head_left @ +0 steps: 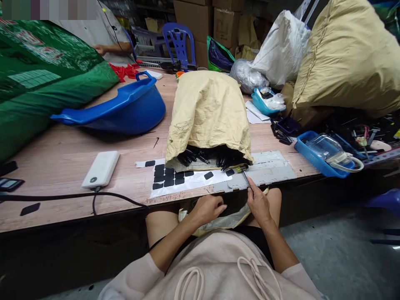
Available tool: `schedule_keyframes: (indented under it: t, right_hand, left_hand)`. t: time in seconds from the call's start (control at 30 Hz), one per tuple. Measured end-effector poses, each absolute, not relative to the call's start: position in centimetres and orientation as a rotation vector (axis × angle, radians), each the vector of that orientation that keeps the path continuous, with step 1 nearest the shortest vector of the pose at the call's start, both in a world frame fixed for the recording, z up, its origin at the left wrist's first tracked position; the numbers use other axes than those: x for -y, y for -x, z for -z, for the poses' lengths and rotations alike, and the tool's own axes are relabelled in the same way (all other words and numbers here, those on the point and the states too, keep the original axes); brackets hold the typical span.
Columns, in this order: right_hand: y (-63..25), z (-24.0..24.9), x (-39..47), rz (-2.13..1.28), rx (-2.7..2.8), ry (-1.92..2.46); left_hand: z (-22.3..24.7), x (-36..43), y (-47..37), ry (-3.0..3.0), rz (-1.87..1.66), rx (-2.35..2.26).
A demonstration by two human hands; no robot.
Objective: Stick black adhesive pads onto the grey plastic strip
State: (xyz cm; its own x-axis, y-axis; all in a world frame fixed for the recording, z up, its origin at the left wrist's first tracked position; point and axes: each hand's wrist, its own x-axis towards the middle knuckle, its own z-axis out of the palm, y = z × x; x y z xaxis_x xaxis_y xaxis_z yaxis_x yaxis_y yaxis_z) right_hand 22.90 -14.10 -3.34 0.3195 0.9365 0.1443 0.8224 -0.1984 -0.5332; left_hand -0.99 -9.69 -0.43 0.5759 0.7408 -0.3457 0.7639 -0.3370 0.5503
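My right hand (258, 202) is closed around the metal handle of a small hammer (245, 174). Its dark and yellowish head rests near the table edge, by the mouth of a beige sack (211, 110). Black slender pieces (203, 156) stick out of that sack. My left hand (208, 209) hovers over my lap just below the table edge, its fingers curled; whatever they may hold is hidden. In front of it lies a white sheet with black rounded stickers (168, 177). A grey plate (265, 171) lies along the edge under the hammer.
A blue basin (125, 106) stands left of the sack, near a white power bank (101, 168) with a black cable. At right are a blue tray (321, 154) and a full beige sack (350, 58). Another person's hand (100, 50) shows at the far left.
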Motion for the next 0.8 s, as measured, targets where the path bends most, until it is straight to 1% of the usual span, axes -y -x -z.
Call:
schedule_keyframes:
  t: [0.07, 0.13, 0.2, 0.33, 0.53, 0.7, 0.8]
  right_hand:
    - [-22.9, 3.4, 14.1, -0.296, 1.554, 2.043]
    - [-22.9, 3.3, 14.2, -0.314, 1.549, 2.04]
    - [-22.8, 3.1, 14.2, -0.339, 1.544, 2.049]
    - [-22.7, 2.8, 14.2, -0.382, 1.542, 2.08]
    - [-22.5, 2.8, 14.3, -0.374, 1.517, 2.077]
    - [-22.7, 3.1, 14.3, -0.396, 1.498, 2.046]
    - [-23.0, 3.3, 14.2, -0.394, 1.521, 1.975]
  left_hand:
    - [-1.2, 7.8, -1.1, -2.231, -0.187, -1.244]
    - [-2.1, 5.6, -3.1, -2.339, -0.332, -1.315]
    - [-2.4, 3.6, -4.7, -2.41, -0.358, -1.403]
    - [-1.7, 1.0, -6.0, -2.384, -0.282, -1.586]
    - [-1.1, 1.0, -4.2, -2.316, -0.327, -1.693]
    - [-0.6, 2.7, -0.7, -2.378, -0.51, -1.578]
    - [0.3, 3.7, 0.9, -2.386, -0.525, -1.483]
